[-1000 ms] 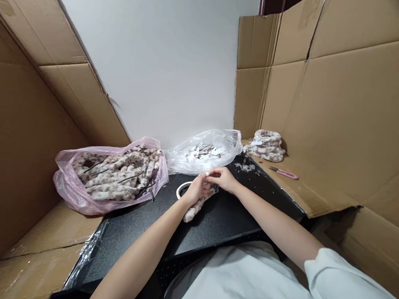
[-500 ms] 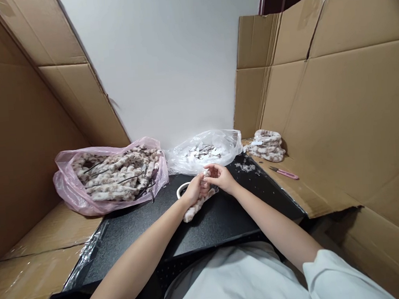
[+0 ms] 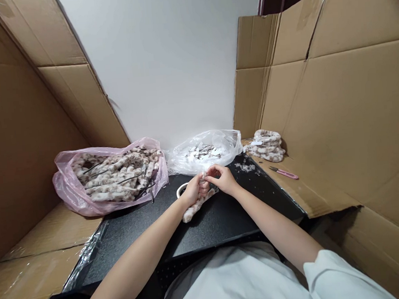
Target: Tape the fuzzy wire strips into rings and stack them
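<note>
Furry strip, place: on the black table, below the left hand, just beside the white ring.
Strip, long axis: slanted; near end points lower left toward the wearer, the rest runs up and right, away from the body, to below the right hand.
Strip, lie: low along the tabletop over the visible length.
Pale tuft: at the fingertips, above the strip; cannot tell whether the two are one piece.
Hidden: part of the strip's upper edge, behind the left hand; right side of the ring, behind the same hand.
Hard to make out: the dark bit at the strip's far end, near the right wrist; the tuft's shape, too small.
Strip, look: plush, off-white with brownish blotches, rounded near end, lumpy outline.
Left hand: fingers curled in, thumb side up, closed around the tuft's base.
Right hand: thumb and forefinger bent toward each other at the tuft, little space between; cannot tell whether they grip it.
Similar stock: furry pieces in the pink bag, lying mostly crosswise.
</note>
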{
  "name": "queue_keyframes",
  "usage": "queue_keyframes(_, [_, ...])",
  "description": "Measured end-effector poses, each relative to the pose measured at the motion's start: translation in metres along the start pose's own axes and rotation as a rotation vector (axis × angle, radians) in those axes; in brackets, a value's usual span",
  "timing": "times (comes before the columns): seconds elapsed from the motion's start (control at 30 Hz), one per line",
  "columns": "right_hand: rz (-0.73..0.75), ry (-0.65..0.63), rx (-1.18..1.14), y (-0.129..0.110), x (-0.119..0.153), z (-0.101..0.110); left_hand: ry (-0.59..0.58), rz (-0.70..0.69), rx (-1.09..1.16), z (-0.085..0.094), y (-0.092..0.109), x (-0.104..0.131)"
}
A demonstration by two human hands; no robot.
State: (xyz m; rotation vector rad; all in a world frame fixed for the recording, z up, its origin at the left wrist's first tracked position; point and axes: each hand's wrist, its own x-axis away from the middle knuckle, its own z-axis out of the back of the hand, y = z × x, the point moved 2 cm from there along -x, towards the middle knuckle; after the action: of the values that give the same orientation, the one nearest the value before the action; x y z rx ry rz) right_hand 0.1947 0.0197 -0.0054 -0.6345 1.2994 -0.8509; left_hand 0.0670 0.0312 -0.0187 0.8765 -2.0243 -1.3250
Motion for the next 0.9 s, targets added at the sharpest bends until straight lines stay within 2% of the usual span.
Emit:
queue_keyframes(0.43, [0.158,0.058,0.19,-0.0064,0.0032,0.0025,-0.003,-0.003,-0.008,0.0017,-0.0015,-0.0015])
queue_keyframes(0.8, [0.184,0.019,0.194,-0.0098,0.003,0.0009,0.031,0.015,0.0,0.0011,-0.0013,-0.0014])
queue_keyframes(0.9, [0.137,0.035,0.114,-0.0069,0.0024,0.0,0.028,0.013,0.001,0.0016,-0.0021,-0.0013])
